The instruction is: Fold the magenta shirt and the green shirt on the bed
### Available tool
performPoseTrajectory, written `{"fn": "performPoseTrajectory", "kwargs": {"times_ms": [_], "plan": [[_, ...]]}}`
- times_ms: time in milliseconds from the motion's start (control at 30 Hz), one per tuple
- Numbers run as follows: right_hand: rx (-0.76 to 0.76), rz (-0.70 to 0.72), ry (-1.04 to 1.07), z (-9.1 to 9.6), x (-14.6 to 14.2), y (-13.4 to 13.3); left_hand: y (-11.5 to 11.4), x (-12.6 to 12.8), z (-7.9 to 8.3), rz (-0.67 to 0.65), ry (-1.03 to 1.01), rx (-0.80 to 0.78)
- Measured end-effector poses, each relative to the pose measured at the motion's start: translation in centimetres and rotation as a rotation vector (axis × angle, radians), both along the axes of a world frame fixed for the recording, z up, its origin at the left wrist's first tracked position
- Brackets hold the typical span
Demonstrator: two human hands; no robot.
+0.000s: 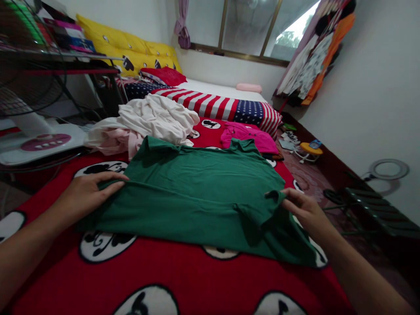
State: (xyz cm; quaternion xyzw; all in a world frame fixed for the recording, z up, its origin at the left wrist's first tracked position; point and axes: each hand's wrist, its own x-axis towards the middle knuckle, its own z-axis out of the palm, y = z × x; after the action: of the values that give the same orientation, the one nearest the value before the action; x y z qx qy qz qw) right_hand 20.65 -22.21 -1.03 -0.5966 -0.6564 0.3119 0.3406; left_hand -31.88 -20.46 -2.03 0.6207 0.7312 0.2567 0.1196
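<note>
A green shirt (197, 175) lies spread across a red patterned blanket (210, 284), its near part folded over in a long crease. At the left end of that crease, my left hand (95, 188) pinches the cloth between thumb and fingers. My right hand (303, 208) grips a bunched bit of the shirt at its right side, lifted slightly off the blanket. Beyond the shirt on the left sits a heap of white and pale pink cloth (157, 116). A folded bright pink garment (249, 138) lies behind it on the right.
A fan (39, 140) and a cluttered table (65, 54) stand at the left. Behind is a bed with a stars-and-stripes cover (210, 103) and yellow cushion (131, 46). Clothes (315, 61) hang at right, above a small yellow stool (311, 148); a dark folding chair (380, 210) is nearer.
</note>
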Motion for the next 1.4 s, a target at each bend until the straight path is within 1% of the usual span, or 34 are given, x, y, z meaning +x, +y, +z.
{"fn": "performPoseTrajectory", "kwargs": {"times_ms": [67, 100, 167, 233, 267, 300, 367, 400, 467, 567, 600, 633, 667, 700, 767, 800, 833, 900, 1033, 1133, 1233, 1300, 1333, 1400], "plan": [[0.023, -0.155, 0.051, -1.0, 0.7, 1.8, 0.4, -0.3, -0.1, 0.010, 0.023, -0.022], [0.029, -0.199, 0.043, -1.5, 1.1, 2.6, 0.6, -0.5, -0.2, 0.007, 0.059, -0.045], [0.009, -0.216, -0.008, -2.3, 1.5, 3.7, 0.9, -0.7, -0.4, 0.013, 0.140, -0.074], [0.028, -0.188, -0.088, -2.4, 1.4, 4.1, 1.0, -0.9, -0.6, 0.001, 0.220, -0.073], [0.076, -0.164, -0.145, -2.2, 1.1, 4.1, 1.0, -0.9, -0.7, -0.032, 0.252, -0.044], [0.144, -0.125, -0.210, -1.8, 0.8, 4.0, 1.0, -0.8, -0.7, -0.079, 0.287, 0.006], [0.279, -0.004, -0.332, -0.9, -0.2, 3.6, 1.0, -0.4, -0.7, -0.195, 0.361, 0.139], [0.313, 0.069, -0.380, -0.5, -0.7, 3.4, 1.1, 0.0, -0.6, -0.252, 0.386, 0.205], [0.301, 0.206, -0.451, 0.0, -1.8, 3.3, 1.2, 1.3, -0.6, -0.373, 0.385, 0.265], [0.206, 0.319, -0.503, 0.3, -2.9, 4.4, 1.4, 3.9, -0.9, -0.554, 0.264, 0.245], [0.179, 0.331, -0.479, 0.3, -3.1, 5.0, 1.5, 4.8, -1.0, -0.597, 0.222, 0.229], [0.170, 0.312, -0.443, 0.2, -3.2, 5.7, 1.6, 5.6, -1.2, -0.633, 0.188, 0.212], [0.182, 0.255, -0.409, 0.1, -3.2, 6.4, 1.6, 6.4, -1.4, -0.660, 0.162, 0.199], [0.219, 0.166, -0.384, 0.1, -3.2, 7.1, 1.7, 7.0, -1.6, -0.677, 0.146, 0.188], [0.332, -0.038, -0.373, -0.1, -2.9, 7.9, 1.9, 7.8, -2.0, -0.694, 0.141, 0.177], [0.383, -0.112, -0.374, -0.2, -2.8, 8.1, 2.0, 8.0, -2.2, -0.691, 0.146, 0.181], [0.416, -0.148, -0.371, -0.2, -2.6, 8.0, 2.1, 8.1, -2.4, -0.685, 0.152, 0.188], [0.403, -0.136, -0.356, -0.1, -2.4, 7.4, 2.3, 8.1, -2.7, -0.669, 0.164, 0.200], [0.173, -0.011, -0.338, 0.1, -2.9, 5.9, 2.5, 8.1, -3.0, -0.633, 0.178, 0.209], [0.080, 0.072, -0.366, -0.2, -4.4, 5.6, 2.7, 8.6, -2.8, -0.624, 0.176, 0.187], [0.049, 0.119, -0.464, -0.7, -6.1, 5.8, 2.8, 9.0, -2.6, -0.648, 0.139, 0.163], [0.064, 0.128, -0.531, -0.8, -6.8, 5.9, 2.7, 9.1, -2.3, -0.662, 0.113, 0.168], [0.089, 0.117, -0.544, -0.7, -6.9, 6.0, 2.6, 9.1, -2.2, -0.661, 0.102, 0.186], [0.155, 0.052, -0.510, -0.4, -7.0, 6.2, 2.3, 9.1, -2.0, -0.634, 0.088, 0.249]]}}
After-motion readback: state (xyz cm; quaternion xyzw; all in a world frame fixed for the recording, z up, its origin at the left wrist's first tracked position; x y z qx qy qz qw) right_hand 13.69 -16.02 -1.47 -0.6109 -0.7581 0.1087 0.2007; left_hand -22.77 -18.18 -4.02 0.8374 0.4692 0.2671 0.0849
